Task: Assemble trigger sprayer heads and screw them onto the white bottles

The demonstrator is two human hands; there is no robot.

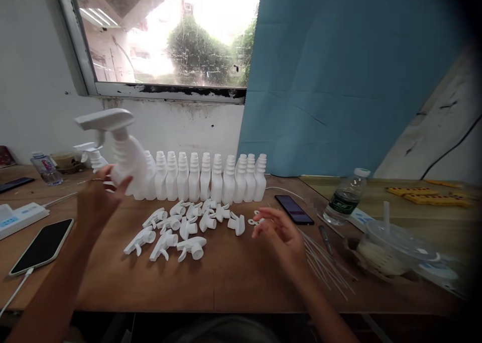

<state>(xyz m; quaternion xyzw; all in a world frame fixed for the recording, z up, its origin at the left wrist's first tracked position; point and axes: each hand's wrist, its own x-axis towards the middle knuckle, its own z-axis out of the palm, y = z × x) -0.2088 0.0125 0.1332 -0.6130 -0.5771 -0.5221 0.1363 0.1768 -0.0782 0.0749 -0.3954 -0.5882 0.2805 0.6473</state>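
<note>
My left hand (98,192) grips a white spray bottle (120,149) with its trigger head fitted, held tilted above the table at the left end of a row of several open white bottles (211,178). Several loose white trigger heads (181,227) lie in a heap in front of the row. Over the table to the right of the heap hovers my right hand (280,232), its fingers loosely spread and nothing in them. Thin white dip tubes (324,262) lie just to its right.
A finished spray bottle (92,157) stands at the back left. A phone on a cable (42,246) and a power strip (18,217) lie at left. Another phone (294,210), a water bottle (346,196) and a lidded plastic cup (395,247) are at right.
</note>
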